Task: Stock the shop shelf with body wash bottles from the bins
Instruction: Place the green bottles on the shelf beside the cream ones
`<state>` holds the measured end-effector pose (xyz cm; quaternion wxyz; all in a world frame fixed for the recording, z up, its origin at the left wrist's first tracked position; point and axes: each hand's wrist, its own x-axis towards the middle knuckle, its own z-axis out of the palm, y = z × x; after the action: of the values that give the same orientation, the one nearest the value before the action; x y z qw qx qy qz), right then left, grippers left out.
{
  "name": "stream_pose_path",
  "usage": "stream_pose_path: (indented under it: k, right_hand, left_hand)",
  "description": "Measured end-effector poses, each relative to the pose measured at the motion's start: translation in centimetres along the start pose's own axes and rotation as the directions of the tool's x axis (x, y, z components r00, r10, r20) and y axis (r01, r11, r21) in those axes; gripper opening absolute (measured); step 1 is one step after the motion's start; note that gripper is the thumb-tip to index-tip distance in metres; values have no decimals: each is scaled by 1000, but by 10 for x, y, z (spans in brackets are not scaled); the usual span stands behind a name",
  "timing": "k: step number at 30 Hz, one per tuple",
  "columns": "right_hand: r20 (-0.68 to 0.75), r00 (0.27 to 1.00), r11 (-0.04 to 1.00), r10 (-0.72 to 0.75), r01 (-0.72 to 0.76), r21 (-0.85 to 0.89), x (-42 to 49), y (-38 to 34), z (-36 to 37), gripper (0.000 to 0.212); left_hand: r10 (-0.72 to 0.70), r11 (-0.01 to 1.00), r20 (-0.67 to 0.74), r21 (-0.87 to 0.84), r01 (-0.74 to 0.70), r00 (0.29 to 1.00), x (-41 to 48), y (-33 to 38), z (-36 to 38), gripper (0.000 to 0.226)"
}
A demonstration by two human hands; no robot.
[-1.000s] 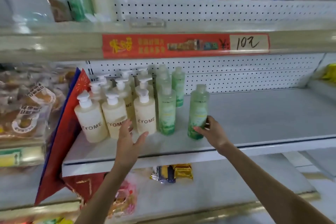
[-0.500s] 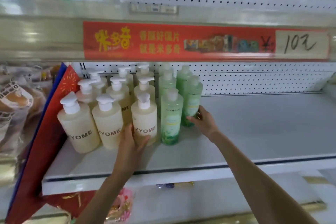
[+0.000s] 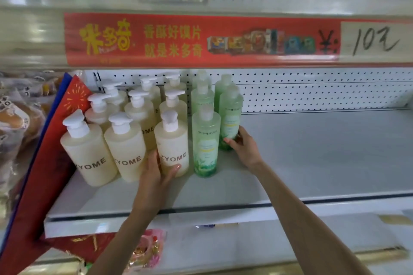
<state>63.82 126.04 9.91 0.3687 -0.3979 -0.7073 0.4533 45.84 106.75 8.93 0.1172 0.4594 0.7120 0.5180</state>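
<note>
Several cream pump bottles marked ZYOME (image 3: 89,154) stand in rows at the left of the white shelf (image 3: 312,152). Right of them stand several green body wash bottles, the front one (image 3: 205,143) at the row's head. My left hand (image 3: 156,174) wraps the base of the front right cream bottle (image 3: 172,147). My right hand (image 3: 243,147) grips the lower part of a green bottle (image 3: 230,116) standing upright behind and right of the front green one.
A red price banner (image 3: 201,40) runs along the upper shelf edge just above the bottles. A red and blue bag (image 3: 44,163) leans at the shelf's left end. Packaged goods (image 3: 15,118) sit further left. The shelf's right half holds nothing.
The camera has come closer. My right hand pushed the green bottle back and left into the green row. My left hand closed onto the front right cream bottle.
</note>
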Motion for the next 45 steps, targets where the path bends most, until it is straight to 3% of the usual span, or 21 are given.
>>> stream_pose_path:
  k: [21,31,36,45]
  right_hand:
    - [29,999,998,26,-27,57,2,7,-1,46]
    - [17,989,980,147,-143,-140,-18,-9,-6,57]
    - [-53,978,978,201,-204,-44,-68,-10,-32,56]
    - [-41,991,959,128,-113,260,-211,-16,-75,15]
  left_hand:
    - [-1,1000,-10,-4,1,1000,0,-11,4,49]
    - [-12,1000,1,11,12,1000,-6,0,0,51]
    - [-51,997,-70,-67,46,996,-43,16,-1,45]
    - [-57,997,-180,-54,48,982,-167,38,42,44]
